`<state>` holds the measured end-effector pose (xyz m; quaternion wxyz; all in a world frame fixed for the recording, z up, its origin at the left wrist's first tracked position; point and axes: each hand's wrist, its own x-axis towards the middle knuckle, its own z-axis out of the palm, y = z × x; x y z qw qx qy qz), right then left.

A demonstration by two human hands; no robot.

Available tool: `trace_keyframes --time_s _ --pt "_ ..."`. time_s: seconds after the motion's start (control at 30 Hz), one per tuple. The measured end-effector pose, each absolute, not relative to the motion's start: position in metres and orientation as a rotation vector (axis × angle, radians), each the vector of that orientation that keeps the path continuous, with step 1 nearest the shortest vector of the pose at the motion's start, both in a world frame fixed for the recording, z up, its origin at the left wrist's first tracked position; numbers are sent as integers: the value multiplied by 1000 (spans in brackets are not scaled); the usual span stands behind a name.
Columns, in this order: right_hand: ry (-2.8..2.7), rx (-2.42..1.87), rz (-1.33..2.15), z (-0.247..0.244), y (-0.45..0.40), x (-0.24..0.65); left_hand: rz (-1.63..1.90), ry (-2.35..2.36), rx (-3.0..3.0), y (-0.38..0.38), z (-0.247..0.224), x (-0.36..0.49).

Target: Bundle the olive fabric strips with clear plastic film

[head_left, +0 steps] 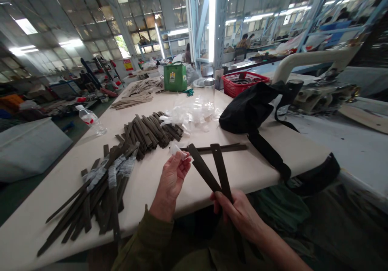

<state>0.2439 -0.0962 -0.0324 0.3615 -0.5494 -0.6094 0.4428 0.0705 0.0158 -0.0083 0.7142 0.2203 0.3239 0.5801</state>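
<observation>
My left hand (174,176) pinches a small piece of clear plastic film (178,150) above the front of the table. In my right hand (238,210) is a pair of dark strips (214,166), gripped near the middle and fanned apart at the top; one has a small hole near its end. Behind them more dark strips (230,147) lie flat. To the left rests a heap of loose dark strips (148,131). Nearer to me lie strips bundled with clear plastic wrapping (112,178). A pile of clear plastic pieces (190,115) sits beyond my left hand.
A black bag (245,109) with a strap lies on the right of the table (145,206). Farther back stand a red basket (242,83), a glass jar (209,91) and a green bag (175,77). A plastic bottle (91,119) stands at the left edge; a machine (321,93) is at right.
</observation>
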Motion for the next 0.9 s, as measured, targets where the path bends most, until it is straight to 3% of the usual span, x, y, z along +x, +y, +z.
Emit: trace_keyframes --time_s 0.27,0.6,0.9 --pt "-1804 -1546 800 -34 -96 241 1341 715 504 16 -1 62" --pt "-1860 -1702 670 -38 -91 232 1316 737 651 3 -2 69" --pt "-1438 -1328 1276 -38 -94 235 1391 920 753 -1 -4 60"
